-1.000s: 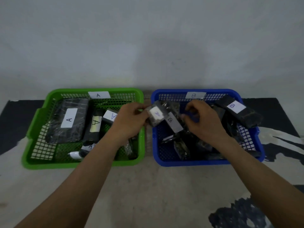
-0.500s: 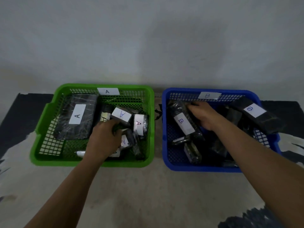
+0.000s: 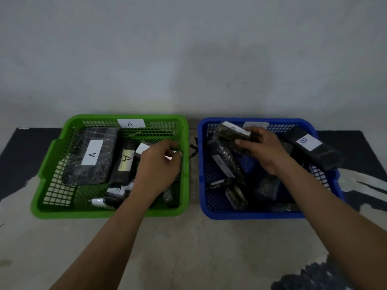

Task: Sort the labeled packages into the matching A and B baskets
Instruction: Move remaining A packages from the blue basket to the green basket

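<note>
**Lifting a dark package over the blue basket, other hand in the green one**

Green basket (image 3: 109, 213) at left, "A" tag (image 3: 131, 123) on its far wall. Inside it: a big flat package (image 3: 92, 154) with a white A label, a long dark package (image 3: 124, 164) with an A label beside it, and smaller wrapped ones near the front. Left hand (image 3: 158, 170) is over the right part of this basket, fingers curled. White labels show just beside it; cannot tell if it holds anything.

Blue basket (image 3: 251, 215) at right, just beside the green one. Right hand (image 3: 263, 149) grips a dark package (image 3: 232, 132), plastic-wrapped with a white label along its far edge, raised over the far-left part of the blue basket. Letter too blurred to read. A long package (image 3: 223, 164) lies below it, and a B-labelled package (image 3: 310, 149) leans on the right rim.

Half a second ago the right hand was down among the blue basket's packages; now it is up with one. The left hand has shifted right and farther, and now covers an A label that showed then.

Pale mottled surface (image 3: 188, 248) with dark patches at both sides, plain grey wall (image 3: 188, 59) behind.
</note>
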